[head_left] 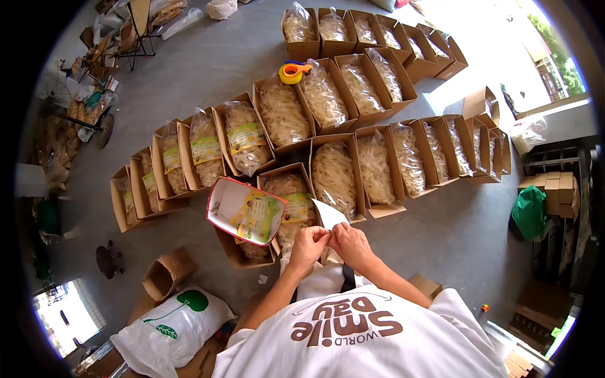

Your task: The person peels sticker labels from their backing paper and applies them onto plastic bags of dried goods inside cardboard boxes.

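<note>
A white sheet (329,215) is pinched between my left hand (309,244) and my right hand (351,244), close together in front of my shirt. Both hands have their fingers closed on its lower end. Just left of them, a red-rimmed white box (218,205) holds yellow-green labels (257,217) and rests over the open cartons. Behind my hands, an open carton holds a clear bag of pale, flat pieces (334,176). Similar bags in the cartons at the left carry a yellow-green label (246,137).
Rows of open cartons (403,208) reach across the floor. A yellow tape roll (291,74) sits on the carton edges. A white sack (173,331) lies at lower left beside an open brown carton (167,274). A green bag (529,212) is by the right-hand rack.
</note>
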`<control>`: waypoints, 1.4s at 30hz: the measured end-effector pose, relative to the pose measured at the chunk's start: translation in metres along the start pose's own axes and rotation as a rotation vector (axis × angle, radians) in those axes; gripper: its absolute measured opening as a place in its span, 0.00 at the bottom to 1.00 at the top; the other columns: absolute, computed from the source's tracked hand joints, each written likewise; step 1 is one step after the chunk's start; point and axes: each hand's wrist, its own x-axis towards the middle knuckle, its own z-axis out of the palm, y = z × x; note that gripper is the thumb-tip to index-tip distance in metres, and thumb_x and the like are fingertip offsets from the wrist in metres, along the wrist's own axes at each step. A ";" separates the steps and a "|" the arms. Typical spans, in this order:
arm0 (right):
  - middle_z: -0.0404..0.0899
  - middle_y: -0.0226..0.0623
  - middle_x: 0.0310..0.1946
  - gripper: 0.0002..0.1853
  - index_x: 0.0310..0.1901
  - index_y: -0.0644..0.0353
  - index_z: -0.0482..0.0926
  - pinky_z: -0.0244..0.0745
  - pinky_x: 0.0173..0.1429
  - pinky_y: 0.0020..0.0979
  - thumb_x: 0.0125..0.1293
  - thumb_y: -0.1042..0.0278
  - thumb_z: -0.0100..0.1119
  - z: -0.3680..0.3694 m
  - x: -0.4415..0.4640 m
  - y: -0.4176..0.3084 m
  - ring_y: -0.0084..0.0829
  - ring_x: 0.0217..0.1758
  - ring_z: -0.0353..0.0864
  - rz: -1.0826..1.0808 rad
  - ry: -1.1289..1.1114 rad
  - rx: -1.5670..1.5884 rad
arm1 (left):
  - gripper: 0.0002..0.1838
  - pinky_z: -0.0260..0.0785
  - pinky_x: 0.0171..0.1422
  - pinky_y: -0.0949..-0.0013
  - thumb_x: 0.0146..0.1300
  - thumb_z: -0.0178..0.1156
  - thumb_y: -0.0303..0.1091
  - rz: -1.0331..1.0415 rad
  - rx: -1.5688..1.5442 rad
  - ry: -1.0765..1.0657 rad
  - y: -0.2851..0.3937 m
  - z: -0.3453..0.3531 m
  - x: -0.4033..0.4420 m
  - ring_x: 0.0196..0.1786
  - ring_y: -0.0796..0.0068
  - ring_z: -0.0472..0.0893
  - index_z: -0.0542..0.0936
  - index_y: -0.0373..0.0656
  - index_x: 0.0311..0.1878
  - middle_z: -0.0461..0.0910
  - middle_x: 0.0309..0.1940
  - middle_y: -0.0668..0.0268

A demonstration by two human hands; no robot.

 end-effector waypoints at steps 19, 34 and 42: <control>0.73 0.32 0.14 0.10 0.25 0.68 0.78 0.64 0.22 0.24 0.58 0.70 0.53 -0.017 0.020 0.164 0.18 0.17 0.70 0.469 -0.185 0.779 | 0.05 0.69 0.47 0.69 0.54 0.56 0.28 -0.113 -0.976 0.014 -0.009 0.062 0.014 0.33 0.74 0.78 0.79 0.41 0.33 0.79 0.26 0.64; 0.77 0.40 0.37 0.14 0.42 0.64 0.75 0.71 0.44 0.37 0.51 0.79 0.53 -0.073 0.036 0.135 0.44 0.42 0.76 -0.409 -0.160 0.155 | 0.11 0.67 0.58 0.61 0.60 0.55 0.31 0.025 -1.224 0.238 -0.012 0.121 0.012 0.49 0.64 0.77 0.77 0.39 0.44 0.80 0.39 0.62; 0.77 0.28 0.38 0.10 0.48 0.65 0.73 0.68 0.47 0.18 0.65 0.77 0.51 -0.061 0.063 0.154 0.15 0.41 0.72 0.172 -0.468 1.240 | 0.26 0.63 0.63 0.57 0.64 0.54 0.46 -0.248 -1.243 0.004 -0.082 0.116 0.062 0.56 0.62 0.72 0.65 0.47 0.62 0.72 0.54 0.61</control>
